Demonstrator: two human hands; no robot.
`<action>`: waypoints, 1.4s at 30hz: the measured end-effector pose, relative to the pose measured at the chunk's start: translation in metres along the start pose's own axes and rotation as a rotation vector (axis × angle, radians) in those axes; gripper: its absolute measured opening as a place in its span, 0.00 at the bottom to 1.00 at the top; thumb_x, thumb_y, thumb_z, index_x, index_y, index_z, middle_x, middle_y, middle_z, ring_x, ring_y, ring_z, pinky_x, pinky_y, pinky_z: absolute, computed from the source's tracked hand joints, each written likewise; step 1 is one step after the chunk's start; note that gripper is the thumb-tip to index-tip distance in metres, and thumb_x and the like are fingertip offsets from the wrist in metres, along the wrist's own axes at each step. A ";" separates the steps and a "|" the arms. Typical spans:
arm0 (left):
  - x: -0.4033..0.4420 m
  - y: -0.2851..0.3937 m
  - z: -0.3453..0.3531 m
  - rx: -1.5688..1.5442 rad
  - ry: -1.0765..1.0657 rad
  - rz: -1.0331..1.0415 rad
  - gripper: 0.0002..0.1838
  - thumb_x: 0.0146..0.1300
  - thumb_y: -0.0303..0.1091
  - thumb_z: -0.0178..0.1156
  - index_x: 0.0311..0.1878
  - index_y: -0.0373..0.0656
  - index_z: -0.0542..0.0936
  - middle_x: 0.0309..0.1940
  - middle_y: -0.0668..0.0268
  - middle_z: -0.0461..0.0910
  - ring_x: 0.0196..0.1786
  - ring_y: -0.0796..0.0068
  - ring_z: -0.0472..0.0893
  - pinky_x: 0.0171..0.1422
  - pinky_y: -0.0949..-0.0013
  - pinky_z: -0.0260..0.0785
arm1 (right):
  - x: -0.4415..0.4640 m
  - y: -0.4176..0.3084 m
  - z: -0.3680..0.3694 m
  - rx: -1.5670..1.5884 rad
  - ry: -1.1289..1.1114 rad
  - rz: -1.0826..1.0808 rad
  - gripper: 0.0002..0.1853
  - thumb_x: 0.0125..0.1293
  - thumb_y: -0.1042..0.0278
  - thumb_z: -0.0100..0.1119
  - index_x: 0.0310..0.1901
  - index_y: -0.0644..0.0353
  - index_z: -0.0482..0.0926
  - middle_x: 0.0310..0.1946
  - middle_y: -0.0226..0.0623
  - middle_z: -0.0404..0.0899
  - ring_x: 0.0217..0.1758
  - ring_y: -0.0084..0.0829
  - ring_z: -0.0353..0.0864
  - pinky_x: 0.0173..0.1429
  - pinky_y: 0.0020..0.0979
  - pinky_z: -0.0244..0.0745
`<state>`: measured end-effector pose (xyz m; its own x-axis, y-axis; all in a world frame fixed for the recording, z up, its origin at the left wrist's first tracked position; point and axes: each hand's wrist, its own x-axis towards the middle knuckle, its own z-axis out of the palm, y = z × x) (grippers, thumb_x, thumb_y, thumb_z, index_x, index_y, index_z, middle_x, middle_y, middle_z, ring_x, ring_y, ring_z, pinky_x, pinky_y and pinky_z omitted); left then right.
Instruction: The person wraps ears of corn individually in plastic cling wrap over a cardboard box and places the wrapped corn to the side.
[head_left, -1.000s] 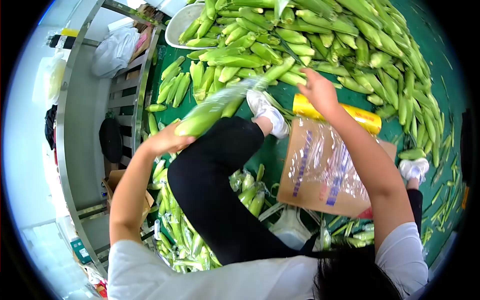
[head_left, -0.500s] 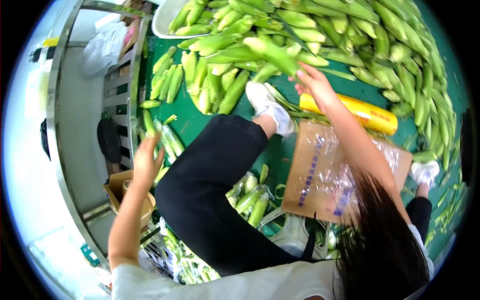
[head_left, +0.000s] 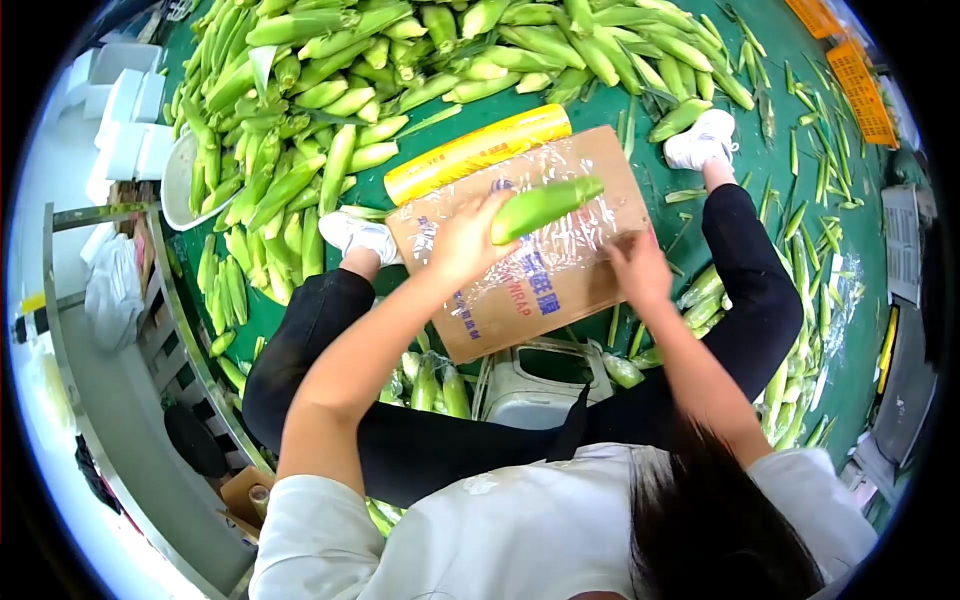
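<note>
left hand point(head_left: 468, 238) grips a green husk-wrapped corn ear point(head_left: 550, 208); right hand point(head_left: 645, 272) beside it, i can't tell; positioning, seemingly, next wanting steadiness.

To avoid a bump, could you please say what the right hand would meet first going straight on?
Probably the corn cob in the left hand; depth is unclear, so perhaps the cardboard beneath instead.

Carton point(head_left: 535, 268): yellow roll point(head_left: 478, 155) blocks me beyond it, white stool point(head_left: 520, 407) on its near side; I've green floor point(head_left: 656, 182) to its right.
</note>
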<state>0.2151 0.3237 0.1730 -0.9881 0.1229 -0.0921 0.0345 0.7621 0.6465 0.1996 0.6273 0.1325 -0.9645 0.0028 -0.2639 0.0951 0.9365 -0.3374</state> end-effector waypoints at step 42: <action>0.045 -0.080 -0.108 0.644 -0.085 0.254 0.44 0.50 0.47 0.75 0.72 0.55 0.69 0.47 0.62 0.80 0.53 0.59 0.81 0.64 0.57 0.69 | 0.107 -0.167 0.025 -0.070 -0.199 -0.963 0.22 0.66 0.46 0.60 0.55 0.51 0.81 0.56 0.40 0.79 0.64 0.41 0.75 0.70 0.43 0.66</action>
<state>0.1516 0.1995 0.1990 -0.9234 0.3767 -0.0737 0.3709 0.9251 0.0807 0.0864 0.4628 0.1379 -0.5622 -0.8253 -0.0538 -0.7304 0.5260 -0.4358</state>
